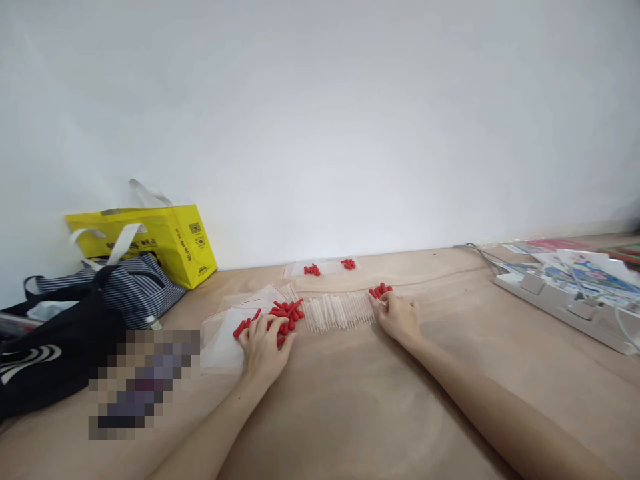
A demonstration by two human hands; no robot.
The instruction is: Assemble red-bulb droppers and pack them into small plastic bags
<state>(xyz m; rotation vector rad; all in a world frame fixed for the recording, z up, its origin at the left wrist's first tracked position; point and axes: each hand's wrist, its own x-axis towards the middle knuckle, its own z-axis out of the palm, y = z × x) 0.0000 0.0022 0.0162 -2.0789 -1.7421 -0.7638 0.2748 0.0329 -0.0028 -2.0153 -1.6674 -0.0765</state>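
Note:
Low over a pile of small red bulb-ended pieces [287, 310], my left hand [263, 343] has its fingers curved and apart, touching the pile. These pieces lie on and beside clear plastic bags [220, 343]. Just to the right, a row of thin, pale, translucent sticks [335, 312] lies side by side on the wooden table. At the right end of that row is my right hand [399, 317], its thumb and fingers drawn together beside a smaller red cluster [381, 290]. Whatever sits between those fingertips is too small to make out.
Near the wall lies a flat clear bag [330, 268] with more red pieces and pale sticks. A yellow bag [193, 247], a striped bag [150, 293] and a black bag [60, 353] stand left. On the right is a white power strip [565, 310] with cables and printed sheets [580, 270].

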